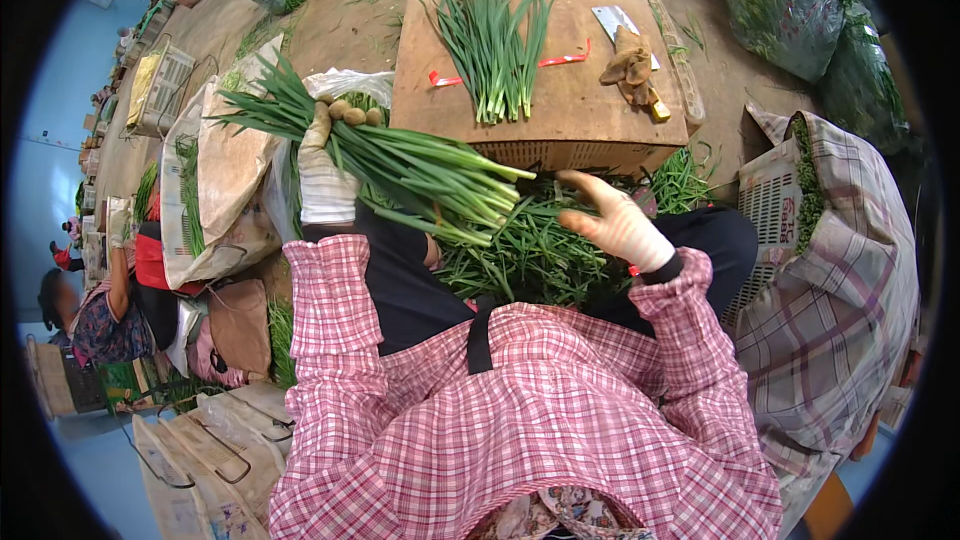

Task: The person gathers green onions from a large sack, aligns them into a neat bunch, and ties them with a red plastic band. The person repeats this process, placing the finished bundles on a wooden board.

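Note:
My left hand (330,154), in a soiled knit glove, is closed around a thick bunch of green garlic chives (427,165), its pale cut ends pointing right. To the right of those ends, my right hand (611,217), in a striped glove, has thumb and fingers apart and holds nothing. A smaller bundle of chives (495,45) lies on a brown board (577,109) over a crate, across a red tape (562,60). A cleaver (615,21) rests at the board's right, partly under a brown cloth or glove (631,64), with a yellow object beside it.
Loose green leaves (525,262) are heaped between my legs. A crate (765,187) under a plaid cloth (847,277) stands at right; a white sack (225,187) is at left. Plastic bags of greens (787,7) lie beyond. A co-worker (112,315) sits at far left.

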A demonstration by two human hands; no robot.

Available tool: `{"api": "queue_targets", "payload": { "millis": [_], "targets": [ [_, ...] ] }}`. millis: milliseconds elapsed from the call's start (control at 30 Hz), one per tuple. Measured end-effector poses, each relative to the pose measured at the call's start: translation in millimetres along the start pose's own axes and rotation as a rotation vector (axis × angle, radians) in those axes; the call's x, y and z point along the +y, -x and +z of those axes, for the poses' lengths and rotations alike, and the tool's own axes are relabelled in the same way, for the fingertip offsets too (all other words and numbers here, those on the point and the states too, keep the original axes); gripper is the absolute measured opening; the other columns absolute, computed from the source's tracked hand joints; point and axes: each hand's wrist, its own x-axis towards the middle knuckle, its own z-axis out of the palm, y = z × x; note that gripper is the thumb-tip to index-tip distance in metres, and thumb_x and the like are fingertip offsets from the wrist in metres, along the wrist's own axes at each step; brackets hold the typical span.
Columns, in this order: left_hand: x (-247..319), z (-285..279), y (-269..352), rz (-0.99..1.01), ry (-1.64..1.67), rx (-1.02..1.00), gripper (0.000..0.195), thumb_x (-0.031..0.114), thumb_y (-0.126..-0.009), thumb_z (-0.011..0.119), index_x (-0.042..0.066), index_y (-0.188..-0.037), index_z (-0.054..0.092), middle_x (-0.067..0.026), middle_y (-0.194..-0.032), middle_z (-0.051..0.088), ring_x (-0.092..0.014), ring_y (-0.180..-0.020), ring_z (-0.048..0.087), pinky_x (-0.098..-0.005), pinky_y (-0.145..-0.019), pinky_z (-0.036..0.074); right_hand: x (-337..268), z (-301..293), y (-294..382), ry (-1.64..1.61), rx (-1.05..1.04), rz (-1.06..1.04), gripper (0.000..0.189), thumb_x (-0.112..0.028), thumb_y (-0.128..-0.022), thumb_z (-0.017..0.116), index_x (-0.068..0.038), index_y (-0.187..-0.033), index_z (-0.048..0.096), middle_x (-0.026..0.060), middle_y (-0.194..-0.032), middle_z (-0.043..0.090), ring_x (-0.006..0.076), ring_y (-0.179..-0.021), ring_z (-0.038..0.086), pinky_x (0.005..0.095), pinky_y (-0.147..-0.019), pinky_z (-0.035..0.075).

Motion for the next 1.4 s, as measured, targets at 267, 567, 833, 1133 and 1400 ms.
{"api": "queue_targets", "payload": {
  "millis": [267,567,833,1133,1400],
  "targets": [
    [-6,10,-3,0.073,-0.069,0.122,0.014,0.022,-0.096,0.066,0.011,-0.102,0.060,-0.0036,-0.087,0.063,-0.024,-0.087,0.063,-0.0526,-0.089,0.054,-34,7,-18,-0.403,0.241,0.427,0.017,-0.017,-0.095,0.065,0.000,-0.097,0.070,0.0000,-0.066,0.061,0.0059,-0.056,0.054,0.0229,-0.052,0.043],
    [-40,34,8,0.105,-0.128,0.046,0.027,0.031,-0.096,0.068,0.004,-0.097,0.060,-0.0126,-0.094,0.066,-0.028,-0.089,0.068,-0.0432,-0.088,0.058,-72,38,-21,-0.963,-0.015,0.396,0.035,-0.031,-0.096,0.066,0.002,-0.107,0.068,-0.0042,-0.055,0.048,0.0058,-0.036,0.038,0.0249,-0.036,0.031],
    [-44,34,15,0.092,-0.128,0.122,0.026,0.029,-0.096,0.067,0.004,-0.096,0.061,-0.0130,-0.095,0.065,-0.027,-0.087,0.067,-0.0449,-0.086,0.059,-66,55,-17,-1.346,0.103,0.378,0.033,-0.022,-0.095,0.066,0.008,-0.107,0.065,-0.0031,-0.050,0.042,0.0061,-0.037,0.033,0.0257,-0.045,0.039],
    [-11,-17,-15,0.118,0.022,0.303,0.023,0.027,-0.098,0.062,0.005,-0.091,0.062,-0.0135,-0.094,0.066,-0.031,-0.092,0.064,-0.0534,-0.097,0.052,-19,-30,40,-0.705,-0.042,0.236,0.033,-0.025,-0.092,0.070,0.004,-0.108,0.068,0.0016,-0.058,0.056,0.0132,-0.049,0.053,0.0306,-0.052,0.049],
    [-35,4,-11,0.114,0.076,0.265,0.022,0.027,-0.098,0.063,0.006,-0.090,0.063,-0.0124,-0.094,0.068,-0.028,-0.092,0.065,-0.0506,-0.092,0.055,-54,24,-6,-0.545,0.249,0.098,0.031,-0.023,-0.100,0.060,0.000,-0.120,0.067,0.0006,-0.064,0.061,0.0055,-0.053,0.050,0.0215,-0.049,0.038]
  ]
}}
